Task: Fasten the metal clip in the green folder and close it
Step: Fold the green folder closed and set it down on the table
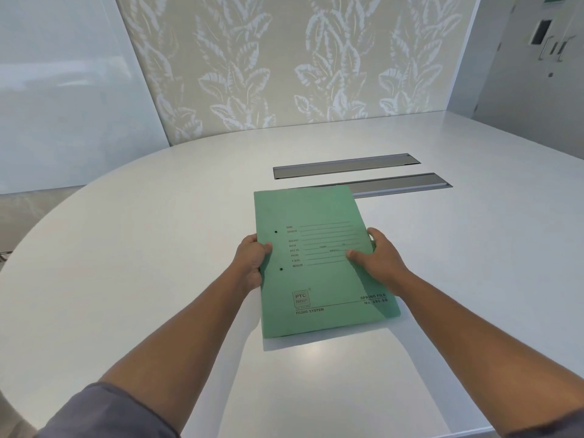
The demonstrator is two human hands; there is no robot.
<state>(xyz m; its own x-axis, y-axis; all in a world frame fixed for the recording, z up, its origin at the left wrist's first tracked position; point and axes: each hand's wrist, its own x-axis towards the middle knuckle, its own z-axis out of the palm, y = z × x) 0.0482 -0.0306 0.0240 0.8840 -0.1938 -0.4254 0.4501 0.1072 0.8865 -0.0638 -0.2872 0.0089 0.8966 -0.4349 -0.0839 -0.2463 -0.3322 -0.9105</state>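
Observation:
The green folder is closed, its printed front cover facing up, and it is held a little above the white table, casting a shadow below its near edge. My left hand grips the spine edge, thumb on the cover beside two punched holes. My right hand grips the opposite edge, thumb on top and fingers underneath. The metal clip is hidden inside the folder.
Two grey recessed cable trays lie in the table just beyond the folder; the folder's far corner overlaps the nearer one. A leaf-patterned wall panel rises behind the rounded table edge.

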